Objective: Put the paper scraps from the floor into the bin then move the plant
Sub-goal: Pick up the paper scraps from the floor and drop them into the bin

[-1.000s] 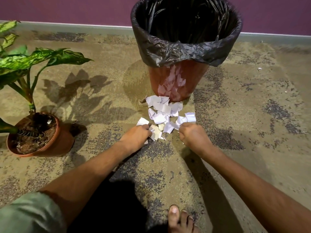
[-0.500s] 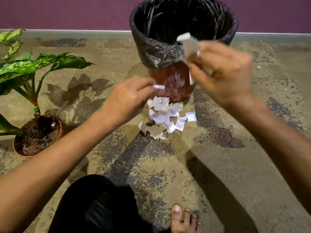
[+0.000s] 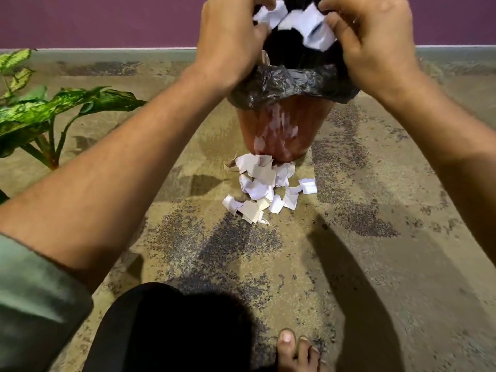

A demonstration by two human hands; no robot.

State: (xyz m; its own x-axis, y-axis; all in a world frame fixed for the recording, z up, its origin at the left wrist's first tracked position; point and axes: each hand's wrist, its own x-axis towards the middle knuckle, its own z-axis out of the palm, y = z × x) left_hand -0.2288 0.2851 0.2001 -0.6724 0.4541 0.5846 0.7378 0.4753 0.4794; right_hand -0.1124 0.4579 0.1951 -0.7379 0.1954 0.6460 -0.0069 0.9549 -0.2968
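Note:
A reddish bin lined with a black bag stands at the top middle. My left hand and my right hand are both raised over its mouth, each gripping white paper scraps. A pile of several white paper scraps lies on the floor right in front of the bin's base. The plant with green mottled leaves is at the left edge; its pot is hidden behind my left arm.
A purple wall with a pale skirting runs along the far side of the speckled floor. My knee in black cloth and my bare toes are at the bottom.
Both hands picked scraps from the pile, rose and came together over the bin's mouth. The view has tilted down and moved closer.

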